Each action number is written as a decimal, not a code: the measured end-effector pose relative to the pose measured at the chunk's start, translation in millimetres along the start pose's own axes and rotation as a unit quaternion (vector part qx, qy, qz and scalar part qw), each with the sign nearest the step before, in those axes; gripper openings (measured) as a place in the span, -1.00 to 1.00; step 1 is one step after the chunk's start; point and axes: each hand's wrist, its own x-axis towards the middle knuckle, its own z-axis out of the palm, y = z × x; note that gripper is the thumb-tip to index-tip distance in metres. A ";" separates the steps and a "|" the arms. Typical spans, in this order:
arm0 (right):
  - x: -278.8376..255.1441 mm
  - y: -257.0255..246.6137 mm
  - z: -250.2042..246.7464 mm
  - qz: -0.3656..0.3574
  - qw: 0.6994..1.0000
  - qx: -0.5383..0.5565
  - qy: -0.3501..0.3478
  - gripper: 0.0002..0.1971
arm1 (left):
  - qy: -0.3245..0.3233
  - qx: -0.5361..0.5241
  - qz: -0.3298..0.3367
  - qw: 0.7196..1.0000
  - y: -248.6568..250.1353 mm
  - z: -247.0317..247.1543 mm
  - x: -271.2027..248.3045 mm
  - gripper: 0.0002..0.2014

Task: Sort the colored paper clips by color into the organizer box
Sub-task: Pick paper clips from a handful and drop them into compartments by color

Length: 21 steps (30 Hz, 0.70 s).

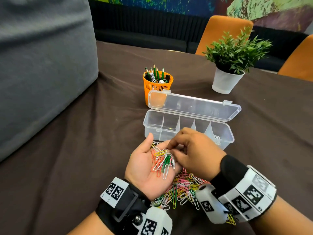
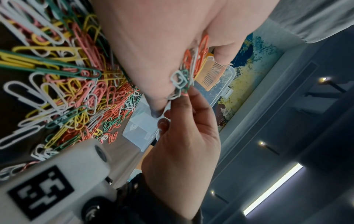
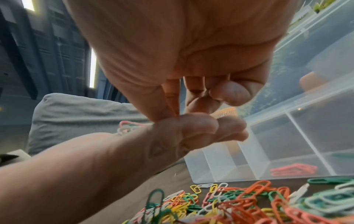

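Observation:
My left hand (image 1: 159,145) lies palm up over the table and cradles a handful of paper clips (image 1: 161,161) in orange, white, green and yellow. My right hand (image 1: 170,147) reaches into that handful with fingers curled, thumb and index pinching a clip at its edge (image 2: 184,94). A large mixed pile of clips (image 1: 184,189) lies on the cloth under both wrists. The clear organizer box (image 1: 227,133) stands just beyond the hands with its lid (image 1: 194,106) open. One compartment holds pink clips (image 3: 295,169), and the rightmost one holds white clips (image 1: 217,139).
An orange mesh cup of pencils (image 1: 157,85) stands behind the box's left end. A potted plant in a white pot (image 1: 227,80) is at the back right. A grey cushion (image 1: 42,65) fills the left side. Orange chairs (image 1: 225,31) stand past the table's far edge.

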 end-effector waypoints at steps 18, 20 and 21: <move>-25.9 -20.9 13.8 -0.005 0.995 0.060 0.080 -0.89 | -0.009 -0.066 0.066 0.996 7.0 -2.5 1.1 -0.39; -27.6 -21.6 15.1 -0.007 0.993 0.066 0.097 -0.83 | -0.016 -0.075 0.076 0.994 5.8 -1.5 1.2 -0.40; -27.8 -21.9 14.5 -0.003 0.991 0.077 0.106 -0.80 | -0.017 -0.076 0.080 0.994 5.7 -1.3 1.1 -0.41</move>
